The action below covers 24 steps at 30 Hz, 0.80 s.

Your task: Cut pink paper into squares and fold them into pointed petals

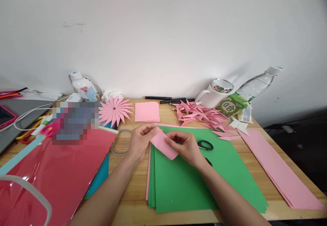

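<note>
A folded piece of pink paper [165,146] is held between my two hands, above a stack of green paper sheets [189,185]. My left hand [141,141] pinches its upper left corner with thumb and fingers. On its right edge, my right hand [184,145] closes thumb and fingers round the paper. Black-handled scissors [205,145] lie on the green sheets, partly hidden behind my right hand. Beyond my hands lies a stack of square pink paper [147,112]. A pink folded-paper star [114,108] leans to its left.
Pointed pink folded pieces [201,113] are heaped at the back right, near a white mug [216,91], a green box [232,104] and a tilted clear bottle [258,83]. Long pink strips [278,171] lie right. A red plastic-covered pack [63,164] and a white bottle [84,86] are left.
</note>
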Tool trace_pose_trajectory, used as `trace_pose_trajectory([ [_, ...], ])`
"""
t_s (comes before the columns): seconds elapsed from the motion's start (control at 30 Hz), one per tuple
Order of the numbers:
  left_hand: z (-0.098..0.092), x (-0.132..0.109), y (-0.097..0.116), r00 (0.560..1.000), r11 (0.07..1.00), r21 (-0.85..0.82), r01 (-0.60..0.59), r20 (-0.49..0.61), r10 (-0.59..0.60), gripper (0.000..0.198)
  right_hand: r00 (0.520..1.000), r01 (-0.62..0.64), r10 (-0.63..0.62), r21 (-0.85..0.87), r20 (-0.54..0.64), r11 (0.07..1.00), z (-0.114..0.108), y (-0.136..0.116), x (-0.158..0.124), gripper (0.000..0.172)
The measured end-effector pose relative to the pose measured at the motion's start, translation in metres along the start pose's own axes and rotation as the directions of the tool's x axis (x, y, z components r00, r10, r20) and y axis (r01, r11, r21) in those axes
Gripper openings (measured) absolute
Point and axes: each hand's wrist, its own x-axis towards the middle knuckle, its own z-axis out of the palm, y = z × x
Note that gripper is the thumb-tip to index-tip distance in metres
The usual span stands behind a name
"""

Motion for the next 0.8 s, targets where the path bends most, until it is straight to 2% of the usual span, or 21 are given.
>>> trace_pose_trajectory([
  [0.1, 0.0007, 0.0002, 0.0022, 1.000, 0.999, -0.039, -0.001, 0.016, 0.002, 0.020, 1.000, 0.019, -0.020, -0.009, -0.025, 1.000, -0.0013, -0.0021, 0.0004, 0.023],
  [0.37, 0.0011, 0.0019, 0.0065, 0.999, 0.983, -0.179, -0.031, -0.026, 0.027, 0.025, 0.993, -0.002, 0.010, 0.072, -0.114, 0.997, -0.0019, -0.0037, 0.0030, 0.028],
  [0.57, -0.0003, 0.0043, 0.0050, 0.993, 0.974, -0.213, -0.075, -0.100, 0.054, 0.030, 0.986, 0.026, -0.009, 0.102, -0.166, 0.994, -0.0017, -0.0027, 0.0032, 0.030],
  [0.8, -0.0011, 0.0056, 0.0049, 0.992, 0.965, -0.240, -0.103, -0.099, 0.081, 0.028, 0.978, 0.015, 0.014, 0.137, -0.207, 0.990, -0.0012, -0.0046, 0.0029, 0.032],
])
